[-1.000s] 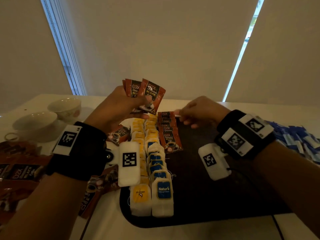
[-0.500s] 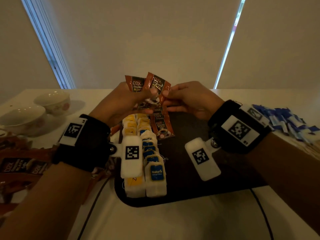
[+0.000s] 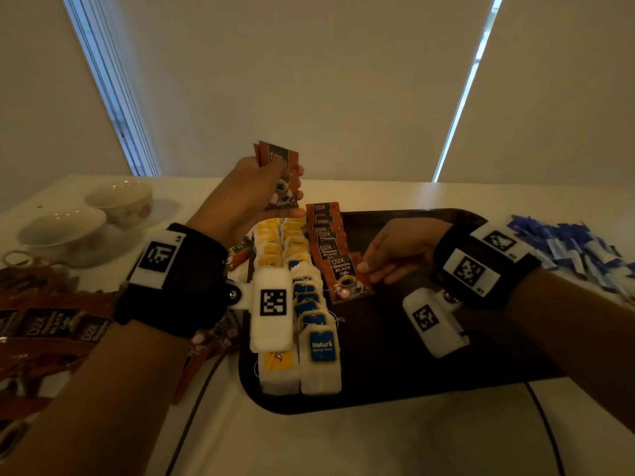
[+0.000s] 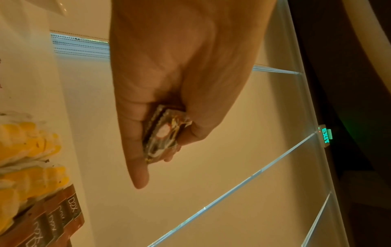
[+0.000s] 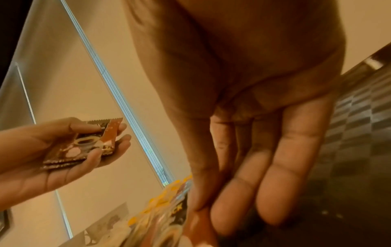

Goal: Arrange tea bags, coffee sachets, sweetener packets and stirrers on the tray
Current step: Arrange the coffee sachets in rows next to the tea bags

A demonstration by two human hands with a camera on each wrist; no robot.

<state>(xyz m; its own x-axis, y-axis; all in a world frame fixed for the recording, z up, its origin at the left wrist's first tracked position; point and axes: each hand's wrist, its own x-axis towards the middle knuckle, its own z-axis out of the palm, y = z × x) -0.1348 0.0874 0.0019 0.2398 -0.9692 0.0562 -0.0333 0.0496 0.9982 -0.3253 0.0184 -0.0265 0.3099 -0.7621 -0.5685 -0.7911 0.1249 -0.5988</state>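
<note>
Right now the right hand [image 3: 398, 250] is setting a coffee sachet [image 3: 347, 278] down at the near end of the sachet row [image 3: 326, 235] on the dark tray [image 3: 446, 355], thumb & fingertips pinching its right edge, other fingers lying fairly straight. It is overlapping the one behind it, shingle-style, w/ the tea bags [image 3: 309, 324] lying just beside on the left in two columns, yellow tags & blue tags.

Meanwhile the left hand [image 3: 247, 197] is hovering above the far end of the tray, fingers curling round a small stack of spare sachets [image 3: 280, 176], approx. two or three; exact count is hard to tell.

Still waiting off the tray: the blue sweetener packets [image 3: 577, 252] heaped on the table at right, & more loose sachets [image 3: 51, 328] at left. No stirrers are showing anywhere. So the job is looking maybe halfway, probably less.

Risks from here, as a guess:
- Sachet is sitting tilted vs. the row; letting go like that is going to leave the line crooked.
- Foil on foil is slippery, so a nudge while pulling fingers out could be fanning the whole row.
- Tea bag strings are lying close; a finger or wrist unit snagging one could be dragging a bag out.
- Left-hand stack is being held loosely near its lower half; one could be sliding out onto the tea bags.
</note>
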